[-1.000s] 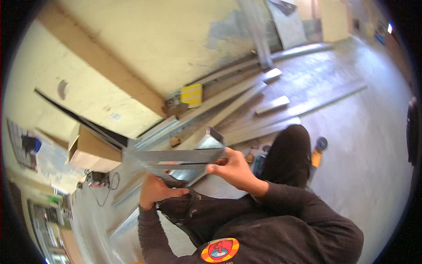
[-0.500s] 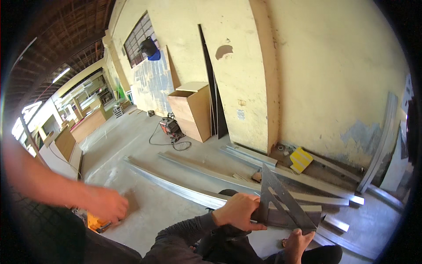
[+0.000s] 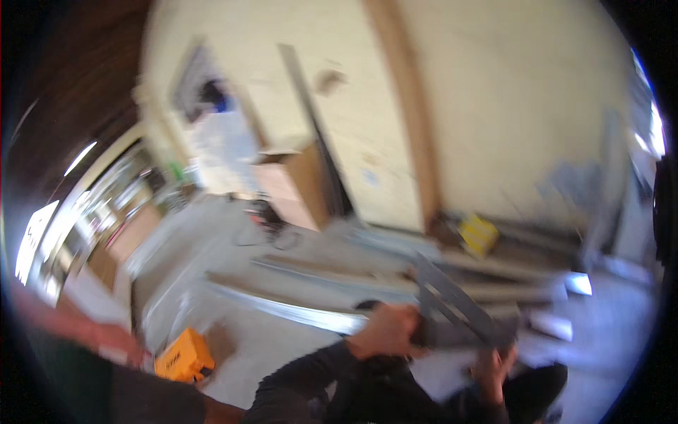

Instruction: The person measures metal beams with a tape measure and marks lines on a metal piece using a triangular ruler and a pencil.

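A dark triangular set square (image 3: 452, 293) lies against a short length of metal channel (image 3: 452, 336), held up over my lap. My left hand (image 3: 387, 331) is closed around the left end of the channel, beside the square's upright edge. Below the square's lower right corner is my right hand (image 3: 493, 369); its thumb and fingers meet that corner, though blur softens their outline. At the far left a co-worker's bare arm (image 3: 99, 336) reaches down next to an orange-yellow box-shaped case (image 3: 185, 357) on the floor.
Long metal profiles (image 3: 296, 312) lie across the floor ahead. A yellow striped piece (image 3: 479, 234) rests by the wall's foot. Further back stand a wooden cabinet (image 3: 293, 191) and a dark machine with a cable (image 3: 263, 213). More profiles lean at the right wall.
The view has shifted and blurred. The co-worker's hand has moved left and down, uncovering the orange-yellow case. My right hand's fingers look more spread; both my hands remain at the square and channel.
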A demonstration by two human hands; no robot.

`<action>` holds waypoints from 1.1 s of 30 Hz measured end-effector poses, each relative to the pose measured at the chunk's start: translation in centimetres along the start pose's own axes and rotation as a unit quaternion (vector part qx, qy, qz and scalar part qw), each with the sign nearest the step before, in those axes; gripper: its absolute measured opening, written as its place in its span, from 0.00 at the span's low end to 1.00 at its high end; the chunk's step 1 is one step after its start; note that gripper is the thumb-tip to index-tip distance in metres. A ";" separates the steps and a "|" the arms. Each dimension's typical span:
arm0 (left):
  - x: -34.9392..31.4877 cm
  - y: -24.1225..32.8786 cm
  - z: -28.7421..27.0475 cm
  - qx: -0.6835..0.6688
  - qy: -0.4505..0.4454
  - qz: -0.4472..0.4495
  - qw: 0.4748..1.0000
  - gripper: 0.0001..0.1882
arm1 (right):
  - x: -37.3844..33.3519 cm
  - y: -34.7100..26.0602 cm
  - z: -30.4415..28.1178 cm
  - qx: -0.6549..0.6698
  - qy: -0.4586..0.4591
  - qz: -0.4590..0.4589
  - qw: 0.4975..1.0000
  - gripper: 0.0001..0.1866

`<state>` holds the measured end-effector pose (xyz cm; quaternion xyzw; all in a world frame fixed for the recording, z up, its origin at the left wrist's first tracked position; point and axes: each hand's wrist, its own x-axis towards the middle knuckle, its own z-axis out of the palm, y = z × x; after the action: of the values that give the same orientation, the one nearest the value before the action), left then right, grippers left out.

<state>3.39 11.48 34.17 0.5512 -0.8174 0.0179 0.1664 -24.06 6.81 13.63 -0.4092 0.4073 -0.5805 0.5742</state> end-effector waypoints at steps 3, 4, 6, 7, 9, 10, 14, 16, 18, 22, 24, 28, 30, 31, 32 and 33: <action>0.0 -1.1 0.3 0.007 0.044 0.018 0.999 0.31 | 1.0 -2.6 1.6 -0.331 -0.092 -0.278 0.897 0.25; 0.5 -0.9 0.1 0.021 0.002 0.018 1.000 0.31 | 1.1 -2.2 2.2 -0.298 -0.021 -0.291 0.909 0.26; -0.4 -1.2 -0.4 0.013 0.038 0.021 0.999 0.34 | 0.8 -4.1 4.5 0.106 -0.043 -0.146 0.983 0.19; 0.4 -1.0 -0.5 0.030 0.074 0.033 0.996 0.36 | 1.1 -7.2 5.7 0.086 -0.084 -0.155 0.981 0.17; 1.5 -0.2 -0.4 -0.001 0.070 0.043 0.997 0.38 | 1.7 -10.5 6.0 0.059 -0.152 -0.167 0.972 0.14; 1.8 0.2 -0.1 -0.007 0.077 0.037 0.996 0.39 | 1.8 -10.2 5.4 0.064 -0.156 -0.172 0.971 0.14; 1.6 1.1 0.7 -0.012 0.072 0.053 0.996 0.39 | 1.4 -9.6 4.0 0.035 -0.163 -0.172 0.971 0.14; 1.2 1.4 0.6 -0.016 0.077 0.037 0.996 0.38 | 1.2 -9.8 4.1 0.052 -0.164 -0.160 0.972 0.14; 0.8 1.5 0.3 -0.015 0.069 0.022 0.997 0.38 | 0.8 -9.9 4.5 0.071 -0.165 -0.147 0.973 0.13; 1.0 1.4 -0.3 -0.005 0.076 0.033 0.997 0.38 | 1.0 -9.8 5.1 0.128 -0.179 -0.168 0.961 0.12; 0.9 1.3 -0.4 -0.007 0.070 0.027 0.997 0.37 | 1.2 -9.6 5.1 0.130 -0.184 -0.180 0.957 0.12; 1.0 1.2 -0.2 -0.014 0.059 0.033 0.998 0.35 | 1.2 -9.9 5.6 0.124 -0.162 -0.183 0.962 0.17; 1.1 1.4 -0.2 -0.018 0.053 0.028 0.998 0.35 | 1.2 -10.0 5.7 0.126 -0.144 -0.193 0.962 0.22; 1.1 1.4 -0.3 -0.022 0.047 0.020 0.998 0.35 | 1.2 -9.9 5.6 0.116 -0.142 -0.189 0.965 0.21; 1.2 1.5 -0.4 -0.020 0.049 0.020 0.998 0.35 | 1.2 -9.8 5.6 0.106 -0.139 -0.185 0.967 0.21; 1.2 1.6 -0.3 -0.021 0.057 0.027 0.998 0.34 | 1.3 -9.8 5.6 0.107 -0.140 -0.186 0.967 0.21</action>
<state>1.65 11.06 35.05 0.5239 -0.8211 0.0368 0.2234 -22.08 5.60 24.74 -0.4910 0.1749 -0.6545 0.5476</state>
